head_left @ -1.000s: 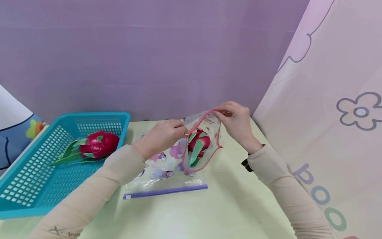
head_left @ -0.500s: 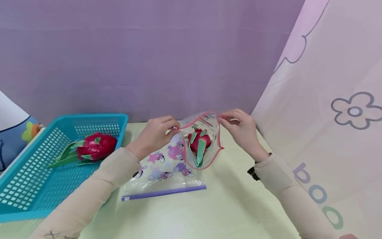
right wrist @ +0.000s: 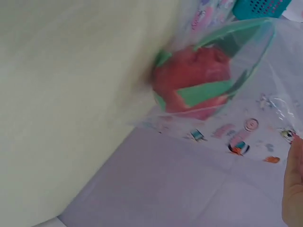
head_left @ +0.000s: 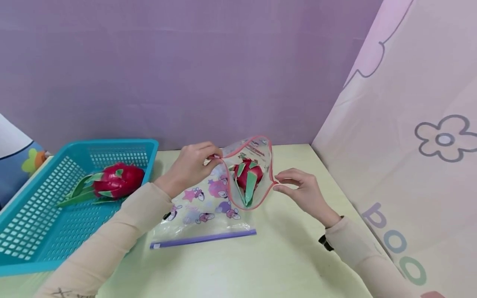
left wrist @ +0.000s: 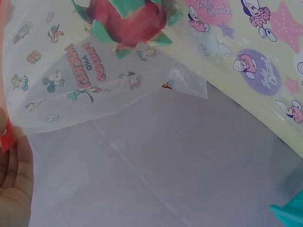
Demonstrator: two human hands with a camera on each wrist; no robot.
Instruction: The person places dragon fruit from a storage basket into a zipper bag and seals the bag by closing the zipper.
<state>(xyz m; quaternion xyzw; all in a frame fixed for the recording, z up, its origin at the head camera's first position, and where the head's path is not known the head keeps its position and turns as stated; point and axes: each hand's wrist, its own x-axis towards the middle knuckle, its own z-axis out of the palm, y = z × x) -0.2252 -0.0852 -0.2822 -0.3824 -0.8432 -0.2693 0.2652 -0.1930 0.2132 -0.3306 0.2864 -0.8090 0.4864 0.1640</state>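
Note:
A clear zip bag (head_left: 235,198) with a red zip edge and cartoon prints stands with its mouth spread. Inside it sits a red dragon fruit (head_left: 246,174) with green leaves, seen through the plastic in both wrist views. My left hand (head_left: 191,165) pinches the left corner of the mouth, where a red zip slider (left wrist: 6,140) shows at the fingers in the left wrist view. At the opposite corner, my right hand (head_left: 306,192) pinches the zip edge between thumb and fingers. In the right wrist view, only part of that right hand (right wrist: 293,184) appears.
A second printed zip bag (head_left: 205,217) with a purple zip lies flat on the table (head_left: 231,269), partly beneath the first. At the left, a blue-green basket (head_left: 80,223) contains another dragon fruit (head_left: 121,181). Cloth-covered walls stand behind and right.
My right hand has moved down from the far rim of the bag's mouth to its right corner. The left hand has shifted left, and the mouth has spread wider around the dragon fruit.

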